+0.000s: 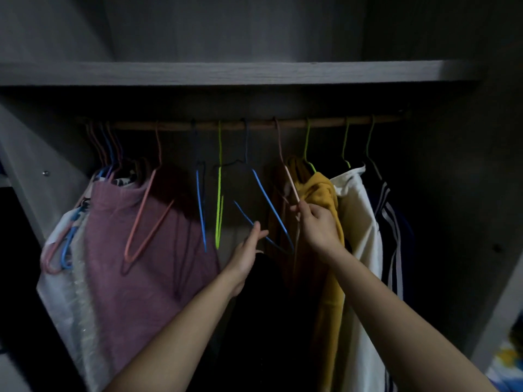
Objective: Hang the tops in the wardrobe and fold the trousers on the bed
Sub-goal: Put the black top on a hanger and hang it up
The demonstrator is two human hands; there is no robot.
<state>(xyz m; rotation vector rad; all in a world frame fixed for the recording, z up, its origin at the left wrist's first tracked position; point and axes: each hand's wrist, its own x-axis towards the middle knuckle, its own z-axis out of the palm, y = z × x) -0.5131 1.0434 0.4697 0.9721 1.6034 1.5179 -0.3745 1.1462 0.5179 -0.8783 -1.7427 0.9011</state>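
Nearest, the left hand (249,250) reaches with open fingers, touching the blue hanger (268,205), while the right hand (317,222) pinches the lower end of a pink hanger (291,182), both empty. Beyond them, several tops already hang: a mauve sweater (135,236) on the left, a mustard top (322,193) and a white top (356,210) on the right. Farther back, the rail (254,124) carries more bare hangers under the shelf (226,73). Neither bed nor trousers show, so I judge the hanging partly done and the folding still unknown.
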